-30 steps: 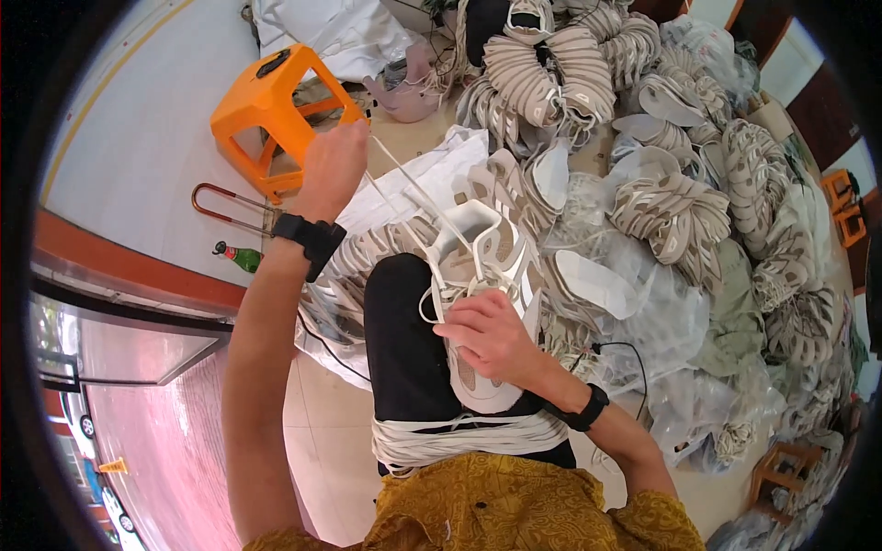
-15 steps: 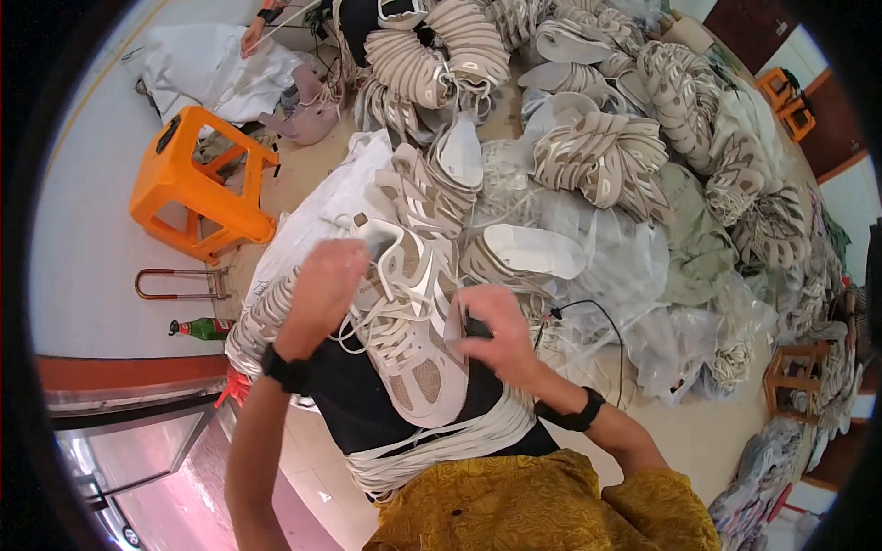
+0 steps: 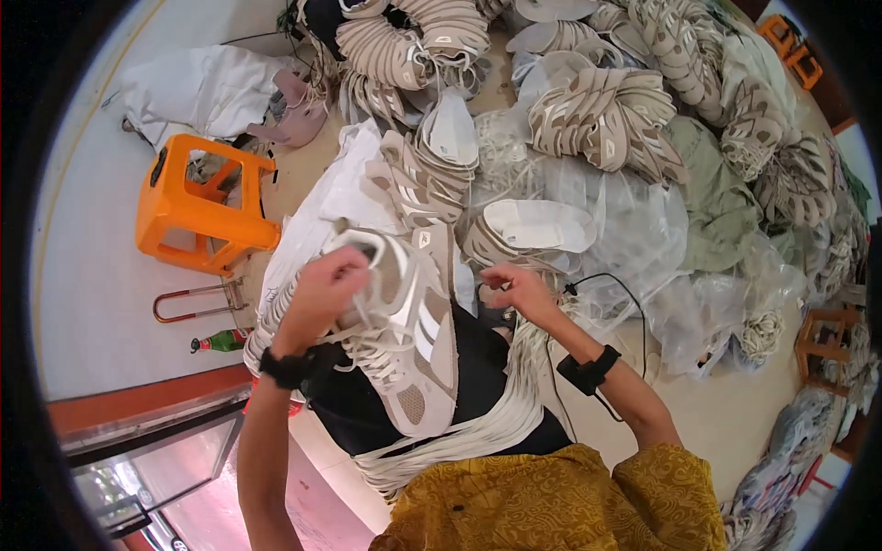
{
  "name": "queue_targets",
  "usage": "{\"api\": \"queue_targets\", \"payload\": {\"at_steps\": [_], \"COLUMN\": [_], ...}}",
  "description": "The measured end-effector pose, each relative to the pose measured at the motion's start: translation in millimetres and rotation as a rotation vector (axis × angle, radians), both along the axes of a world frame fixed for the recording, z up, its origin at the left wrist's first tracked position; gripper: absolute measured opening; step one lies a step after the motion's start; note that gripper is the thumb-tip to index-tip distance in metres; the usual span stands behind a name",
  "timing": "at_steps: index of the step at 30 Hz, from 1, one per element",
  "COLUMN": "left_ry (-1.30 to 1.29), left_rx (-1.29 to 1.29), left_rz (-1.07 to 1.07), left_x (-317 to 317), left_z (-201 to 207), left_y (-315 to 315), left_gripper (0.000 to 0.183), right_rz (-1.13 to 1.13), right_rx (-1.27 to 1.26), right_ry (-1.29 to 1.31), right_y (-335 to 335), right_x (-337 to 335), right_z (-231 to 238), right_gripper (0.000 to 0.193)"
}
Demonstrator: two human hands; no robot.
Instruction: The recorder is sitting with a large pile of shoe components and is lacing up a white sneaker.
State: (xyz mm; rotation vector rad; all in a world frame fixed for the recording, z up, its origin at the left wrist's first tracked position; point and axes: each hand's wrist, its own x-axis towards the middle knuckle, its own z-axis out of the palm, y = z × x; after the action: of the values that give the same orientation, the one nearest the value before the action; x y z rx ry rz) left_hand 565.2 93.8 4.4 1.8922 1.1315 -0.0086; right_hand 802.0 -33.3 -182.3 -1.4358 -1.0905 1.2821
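A beige and white sneaker upper (image 3: 418, 354) with loose laces lies across my dark-clothed lap, toe toward me. My left hand (image 3: 322, 294) is closed at its collar; the laces beside the fingers are smeared by motion. My right hand (image 3: 524, 296) hovers to the right of the upper, apart from it, thumb and bent fingers separated with nothing visible between them. A thick hank of off-white laces (image 3: 487, 427) drapes over my thighs. Just beyond the upper stands a row of similar nested uppers (image 3: 418, 179).
An orange plastic stool (image 3: 197, 207) stands at left, with a green bottle (image 3: 222, 341) nearer me. Bundled uppers (image 3: 602, 119) and clear plastic bags (image 3: 629, 230) cover the floor ahead and right. A black cable (image 3: 634, 317) curves past my right forearm.
My right hand has drawn away from the upper's side to the right. The upper has tilted, showing more of its right side, with my left hand still at the collar.
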Motion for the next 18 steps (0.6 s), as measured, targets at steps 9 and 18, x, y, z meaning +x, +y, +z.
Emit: {"api": "queue_targets", "payload": {"at_steps": [9,18], "left_ry": [-0.06,-0.272], "left_rx": [0.058,-0.014], "left_rz": [0.04,0.366], "left_x": [-20,-40], "left_z": [-15,22], "left_y": [-34,-36], "left_gripper": [0.025,0.034], "right_rz": [-0.054,-0.302], "right_rx": [-0.291,0.063], "right_ry": [0.428,0.106], "right_y": [34,109], "right_x": [-25,-39], "right_z": [-39,-104], "right_gripper": [0.036,0.014]}}
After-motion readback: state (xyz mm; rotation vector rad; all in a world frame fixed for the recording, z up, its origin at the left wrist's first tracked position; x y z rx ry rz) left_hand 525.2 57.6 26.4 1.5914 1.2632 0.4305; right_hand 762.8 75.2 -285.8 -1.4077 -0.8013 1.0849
